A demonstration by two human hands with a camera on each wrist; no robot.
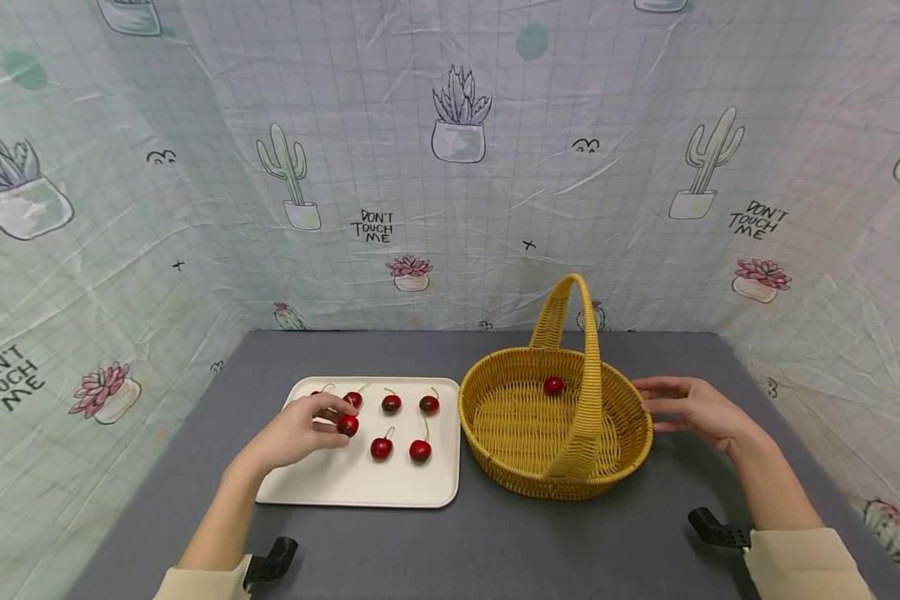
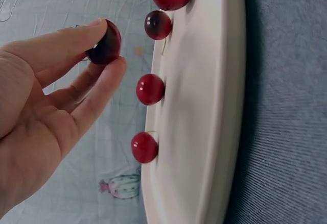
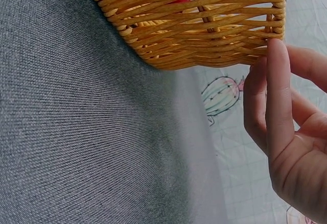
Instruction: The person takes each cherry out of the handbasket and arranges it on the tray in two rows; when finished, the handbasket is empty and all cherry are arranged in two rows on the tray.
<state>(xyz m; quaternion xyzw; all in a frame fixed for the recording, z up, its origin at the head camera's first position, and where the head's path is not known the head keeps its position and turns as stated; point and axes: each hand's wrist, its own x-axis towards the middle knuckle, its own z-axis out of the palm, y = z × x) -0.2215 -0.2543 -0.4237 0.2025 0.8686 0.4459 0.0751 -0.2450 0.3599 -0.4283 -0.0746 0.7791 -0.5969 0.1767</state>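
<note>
My left hand (image 1: 300, 429) pinches a dark red cherry (image 2: 107, 43) between thumb and fingertips, held above the white tray (image 1: 345, 487). Under and beyond it, several red cherries with stems lie on the tray, among them a front one (image 1: 381, 448) and another (image 1: 420, 451) to its right. To the right of the tray stands a yellow woven basket (image 1: 495, 467) with a tall handle. A single cherry (image 1: 553, 385) lies inside it. At the basket's right side, the fingertips of my right hand (image 1: 693, 408) touch the rim, fingers fairly straight.
Tray and basket stand side by side on a grey cloth-covered table (image 1: 495, 550). The basket's handle (image 1: 588, 375) arches high over its opening. A curtain (image 1: 450, 208) printed with cacti closes off the back and both sides.
</note>
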